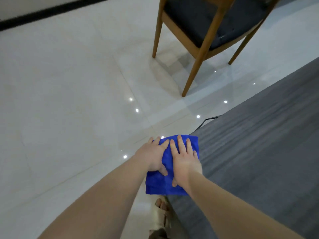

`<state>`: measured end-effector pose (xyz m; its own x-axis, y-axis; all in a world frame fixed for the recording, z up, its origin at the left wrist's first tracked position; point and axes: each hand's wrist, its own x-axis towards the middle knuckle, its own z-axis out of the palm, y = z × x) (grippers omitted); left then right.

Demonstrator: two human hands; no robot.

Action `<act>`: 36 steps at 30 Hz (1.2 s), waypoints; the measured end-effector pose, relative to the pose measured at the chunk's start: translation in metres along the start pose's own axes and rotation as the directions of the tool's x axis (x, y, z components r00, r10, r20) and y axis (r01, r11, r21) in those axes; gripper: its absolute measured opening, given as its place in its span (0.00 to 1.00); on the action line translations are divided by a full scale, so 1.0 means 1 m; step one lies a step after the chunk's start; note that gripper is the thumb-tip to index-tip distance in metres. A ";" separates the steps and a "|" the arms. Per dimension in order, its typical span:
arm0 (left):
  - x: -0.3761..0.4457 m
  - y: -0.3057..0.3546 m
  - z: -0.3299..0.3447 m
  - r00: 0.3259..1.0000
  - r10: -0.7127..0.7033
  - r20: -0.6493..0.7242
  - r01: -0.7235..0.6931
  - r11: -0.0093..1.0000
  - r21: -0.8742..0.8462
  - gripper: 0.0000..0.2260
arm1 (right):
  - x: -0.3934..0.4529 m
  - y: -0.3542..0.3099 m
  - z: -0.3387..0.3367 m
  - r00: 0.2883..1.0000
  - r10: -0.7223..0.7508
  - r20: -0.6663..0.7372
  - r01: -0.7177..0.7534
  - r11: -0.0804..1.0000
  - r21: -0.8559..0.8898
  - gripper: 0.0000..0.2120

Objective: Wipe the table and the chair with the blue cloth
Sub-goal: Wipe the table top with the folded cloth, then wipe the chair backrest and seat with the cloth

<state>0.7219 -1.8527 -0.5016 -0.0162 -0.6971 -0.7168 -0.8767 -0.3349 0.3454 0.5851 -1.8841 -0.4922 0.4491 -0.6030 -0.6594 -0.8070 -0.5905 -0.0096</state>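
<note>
The blue cloth [159, 184] lies folded on the near left corner of the dark grey table [269, 144], partly overhanging its edge. My left hand [153, 155] and my right hand [184, 159] both rest flat on top of the cloth, side by side, fingers spread and pointing away from me. The wooden chair [205, 37] with a black padded seat stands on the floor beyond the table's left edge, apart from my hands.
A glossy white tiled floor [69, 100] spreads to the left and ahead. A black baseboard strip [51, 12] runs along the far wall. My foot in a sandal [161, 207] shows under the table edge.
</note>
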 end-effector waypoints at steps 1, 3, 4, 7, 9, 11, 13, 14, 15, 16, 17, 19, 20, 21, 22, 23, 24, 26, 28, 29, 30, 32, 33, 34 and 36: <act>0.004 -0.004 -0.005 0.999 0.022 0.041 -0.016 0.989 -0.147 0.50 | -0.001 0.000 0.000 1.000 0.013 0.014 -0.012 1.000 -0.008 0.69; 0.010 -0.008 -0.006 0.997 0.051 0.050 -0.026 0.909 -0.416 0.41 | -0.002 0.000 0.001 0.999 0.027 0.017 -0.027 1.000 -0.011 0.66; 0.013 -0.009 -0.007 0.998 0.039 0.053 -0.008 0.873 -0.488 0.38 | -0.001 -0.002 -0.001 0.999 0.027 0.023 -0.027 1.000 -0.013 0.63; 0.028 -0.011 -0.017 0.983 0.002 0.183 0.091 0.862 -0.498 0.36 | 0.003 -0.003 -0.020 0.996 0.017 0.085 -0.012 0.998 -0.056 0.55; 0.043 -0.012 -0.031 0.959 -0.004 0.284 0.142 0.873 -0.467 0.32 | 0.010 0.003 -0.036 0.995 -0.004 0.100 0.010 0.998 -0.062 0.49; 0.052 -0.009 -0.044 0.942 -0.019 0.336 0.180 0.871 -0.457 0.35 | 0.016 0.010 -0.048 0.995 -0.029 0.098 0.036 0.997 -0.070 0.42; 0.061 -0.007 -0.057 0.935 -0.058 0.350 0.206 0.892 -0.403 0.38 | 0.020 0.013 -0.055 0.980 -0.034 0.197 0.046 0.997 -0.055 0.42; 0.065 -0.007 -0.062 0.934 -0.066 0.352 0.206 0.902 -0.379 0.33 | 0.022 0.013 -0.060 0.959 -0.040 0.281 0.047 0.999 -0.019 0.44; 0.069 -0.006 -0.070 0.933 -0.058 0.355 0.193 0.914 -0.357 0.26 | 0.024 0.013 -0.069 0.931 -0.044 0.363 0.037 0.999 0.024 0.46; 0.072 -0.006 -0.077 0.933 -0.047 0.356 0.175 0.926 -0.335 0.20 | 0.028 0.014 -0.077 0.909 -0.044 0.415 0.018 0.998 0.066 0.45; 0.075 -0.008 -0.082 0.935 -0.033 0.354 0.151 0.939 -0.310 0.15 | 0.033 0.015 -0.083 0.909 -0.035 0.415 -0.016 0.993 0.117 0.40; 0.074 -0.008 -0.090 0.933 -0.012 0.360 0.109 0.962 -0.250 0.12 | 0.043 0.018 -0.094 0.966 0.047 0.253 -0.103 0.972 0.214 0.26; 0.074 -0.007 -0.094 0.930 0.001 0.369 0.088 0.970 -0.225 0.12 | 0.047 0.020 -0.097 0.984 0.098 0.146 -0.128 0.969 0.213 0.22; 0.073 -0.005 -0.097 0.928 0.020 0.371 0.060 0.977 -0.202 0.13 | 0.051 0.021 -0.098 0.989 0.128 0.074 -0.139 0.975 0.174 0.20; 0.071 -0.003 -0.102 0.929 0.039 0.367 0.030 0.983 -0.179 0.13 | 0.055 0.023 -0.099 0.989 0.136 0.051 -0.141 0.982 0.125 0.17; 0.069 -0.002 -0.107 0.930 0.059 0.362 -0.002 0.988 -0.155 0.13 | 0.059 0.024 -0.101 0.989 0.137 0.058 -0.142 0.986 0.085 0.14; 0.069 -0.001 -0.112 0.932 0.075 0.356 -0.030 0.991 -0.131 0.13 | 0.061 0.025 -0.102 0.986 0.145 0.085 -0.150 0.986 0.065 0.12; 0.068 -0.002 -0.125 0.930 0.096 0.354 -0.071 0.994 -0.081 0.14 | 0.066 0.026 -0.109 0.979 0.170 0.114 -0.178 0.982 0.063 0.11; 0.065 -0.004 -0.141 0.925 0.109 0.363 -0.100 0.994 -0.042 0.15 | 0.068 0.025 -0.117 0.975 0.176 0.132 -0.187 0.980 0.072 0.11; 0.064 -0.005 -0.150 0.925 0.116 0.362 -0.118 0.993 -0.018 0.15 | 0.069 0.024 -0.123 0.975 0.177 0.138 -0.190 0.978 0.084 0.11; 0.063 -0.007 -0.160 0.927 0.122 0.356 -0.137 0.990 0.018 0.15 | 0.070 0.022 -0.131 0.973 0.181 0.145 -0.197 0.975 0.100 0.11; 0.057 -0.013 -0.179 0.941 0.147 0.304 -0.188 0.976 0.109 0.10 | 0.073 0.016 -0.147 0.969 0.201 0.146 -0.222 0.963 0.150 0.11; 0.055 -0.016 -0.190 0.950 0.174 0.258 -0.218 0.963 0.156 0.08 | 0.076 0.014 -0.158 0.968 0.214 0.130 -0.235 0.956 0.174 0.11; 0.052 -0.019 -0.199 0.956 0.203 0.212 -0.245 0.950 0.192 0.07 | 0.078 0.012 -0.169 0.968 0.225 0.111 -0.243 0.951 0.191 0.11; 0.048 -0.025 -0.218 0.958 0.253 0.133 -0.278 0.934 0.224 0.05 | 0.084 0.009 -0.192 0.968 0.244 0.066 -0.252 0.945 0.209 0.11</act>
<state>0.8474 -2.0159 -0.4128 -0.3014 -0.6682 -0.6801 -0.9221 0.0229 0.3862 0.6892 -2.0425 -0.4033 0.2129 -0.6922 -0.6896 -0.9557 -0.2942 0.0003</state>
